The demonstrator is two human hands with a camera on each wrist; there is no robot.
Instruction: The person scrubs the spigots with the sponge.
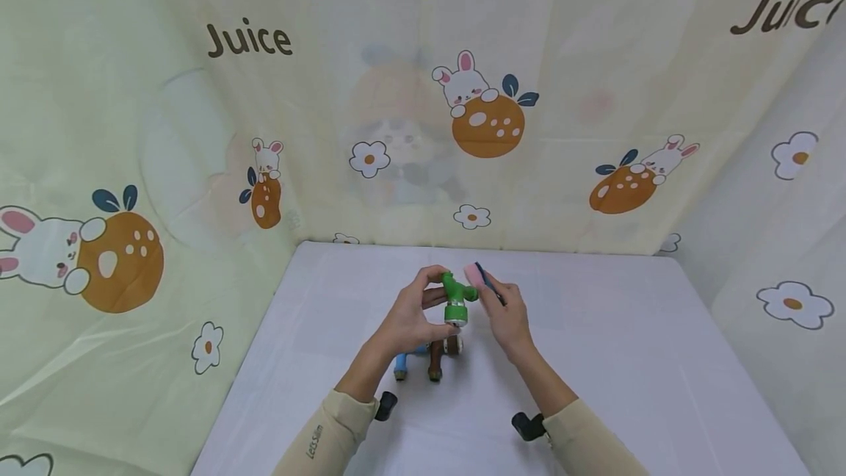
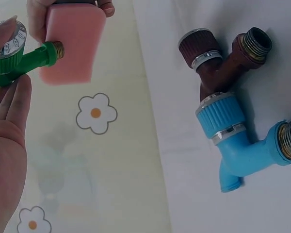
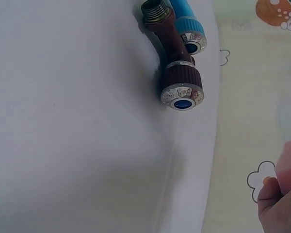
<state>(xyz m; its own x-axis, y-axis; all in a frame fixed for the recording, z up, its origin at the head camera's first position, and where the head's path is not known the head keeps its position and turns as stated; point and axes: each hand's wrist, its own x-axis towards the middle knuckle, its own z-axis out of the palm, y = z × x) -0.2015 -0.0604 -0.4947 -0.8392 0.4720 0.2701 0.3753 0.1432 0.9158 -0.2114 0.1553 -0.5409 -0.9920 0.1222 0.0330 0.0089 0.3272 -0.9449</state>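
Observation:
My left hand (image 1: 405, 323) holds a green plastic tap (image 1: 455, 298) above the table, thumb at its ribbed knob end and fingers at the other. In the left wrist view its threaded brass inlet points at a pink block (image 2: 76, 41). My right hand (image 1: 512, 323) grips this block, which has a dark blue backing (image 1: 490, 283), like a sponge or eraser. In the head view the block is close beside the tap's side arm. A dark brown tap (image 2: 211, 70) and a light blue tap (image 2: 233, 141) lie on the table below the left hand, side by side.
A white cloth covers the table (image 1: 615, 358). Behind and at the sides hang curtains (image 1: 410, 6) printed with rabbits, oranges and flowers. A black wrist mount (image 1: 386, 406) sits by the left cuff and another (image 1: 527, 426) by the right.

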